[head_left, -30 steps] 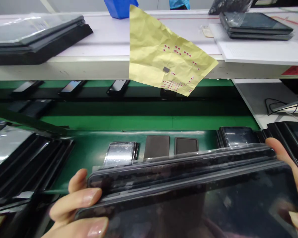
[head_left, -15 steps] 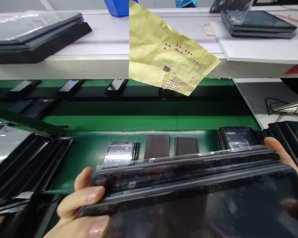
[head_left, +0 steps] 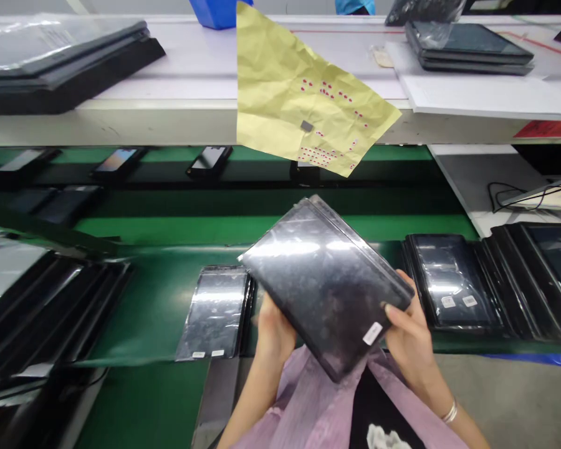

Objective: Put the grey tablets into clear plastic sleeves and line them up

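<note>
Two stacked black tablets point(head_left: 327, 280) with a glossy, film-like surface are held tilted in front of me, a small white label on the upper one. My left hand point(head_left: 275, 327) grips them from the lower left, its fingers mostly hidden underneath. At the right corner my right hand point(head_left: 407, 321) is closed on them, thumb on top near the label. Just left of my left hand, a stack of wrapped tablets point(head_left: 217, 312) lies on the green mat point(head_left: 154, 299). Right of my right hand stands a row of leaning wrapped tablets point(head_left: 453, 280).
Black tablets point(head_left: 65, 299) lean in a row at the left. A yellow sheet point(head_left: 280, 93) with red marks hangs from the white shelf point(head_left: 191, 118). Several phone-like devices point(head_left: 210, 161) sit on the line behind. More tablets point(head_left: 467, 47) lie on the shelf.
The held tablets have moved away from the camera and turned, now showing their broad labelled face instead of their edges. Both my hands keep hold of them.
</note>
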### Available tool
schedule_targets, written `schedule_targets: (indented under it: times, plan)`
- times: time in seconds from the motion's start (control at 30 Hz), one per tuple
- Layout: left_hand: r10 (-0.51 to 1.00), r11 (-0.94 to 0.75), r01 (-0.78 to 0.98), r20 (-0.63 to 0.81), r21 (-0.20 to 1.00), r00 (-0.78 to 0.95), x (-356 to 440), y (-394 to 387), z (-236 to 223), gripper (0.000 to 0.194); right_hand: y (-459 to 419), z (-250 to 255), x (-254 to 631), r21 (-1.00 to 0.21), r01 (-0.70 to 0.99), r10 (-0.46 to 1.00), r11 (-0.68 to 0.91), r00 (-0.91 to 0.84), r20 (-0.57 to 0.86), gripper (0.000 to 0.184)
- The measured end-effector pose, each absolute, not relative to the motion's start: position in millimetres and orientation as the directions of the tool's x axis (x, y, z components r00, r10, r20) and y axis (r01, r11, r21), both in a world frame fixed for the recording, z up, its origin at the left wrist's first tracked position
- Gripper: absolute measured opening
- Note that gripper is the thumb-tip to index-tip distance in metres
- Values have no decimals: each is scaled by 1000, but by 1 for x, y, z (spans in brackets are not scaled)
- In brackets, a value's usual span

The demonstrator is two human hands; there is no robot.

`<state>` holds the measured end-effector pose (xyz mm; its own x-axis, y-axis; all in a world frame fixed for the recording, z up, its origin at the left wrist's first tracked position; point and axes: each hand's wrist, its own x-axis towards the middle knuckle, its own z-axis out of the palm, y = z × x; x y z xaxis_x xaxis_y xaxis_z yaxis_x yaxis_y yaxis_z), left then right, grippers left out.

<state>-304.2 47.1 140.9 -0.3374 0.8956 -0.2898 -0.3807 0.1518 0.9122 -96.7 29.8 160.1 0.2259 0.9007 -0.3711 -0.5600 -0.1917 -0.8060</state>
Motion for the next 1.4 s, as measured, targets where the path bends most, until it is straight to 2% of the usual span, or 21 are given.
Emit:
schedule_targets:
  times: [0.1, 0.2, 0.33, 0.43, 0.57, 0.73, 0.9, 1.07, 1.17, 1.27, 1.4]
  plan:
    - [866, 309, -445, -442, 840, -235, -312, 64, 119, 71, 31, 131, -92, -804, -508, 903, -309, 110, -416, 51]
    - [907, 359, -351, -412, 865, -87, -322, 80, 94, 66, 39, 96, -88, -782, -447, 863, -433, 46, -504, 46]
    - [922, 378, -245, -388, 893, 8, -330, 93, 64, 59, 38, 46, -84, -806, -394, 838, -441, 140, -527, 44]
    - [910, 397, -224, -413, 890, -28, -348, 104, 45, 60, 29, 14, -70, -831, -353, 820, -429, 233, -522, 43]
    - [886, 441, -142, -455, 886, -92, -389, 119, 21, 62, 20, -21, -44, -851, -285, 793, -441, 321, -518, 30]
    - [858, 507, 0, -504, 862, -100, -410, 120, -11, 57, 16, -52, -38, -863, -165, 812, -478, 290, -506, 34]
    - [887, 458, 245, -419, 855, -196, -398, 113, -28, 48, 10, -60, -36, -894, 11, 872, -448, 227, -434, 40]
    - [884, 447, 545, -261, 709, -387, -379, 98, -27, 52, 13, -56, -19, -864, 257, 897, -433, 221, -384, 33]
    - [843, 518, 623, -225, 586, -489, -370, 86, -28, 67, 20, -58, -15, -820, 364, 892, -441, 276, -357, 27]
    - [821, 563, 650, -258, 511, -509, -374, 81, -33, 79, 30, -63, -22, -792, 396, 880, -465, 300, -367, 25]
    - [837, 544, 682, -263, 489, -479, -384, 82, -41, 70, 40, -60, -41, -810, 350, 878, -470, 283, -387, 28]
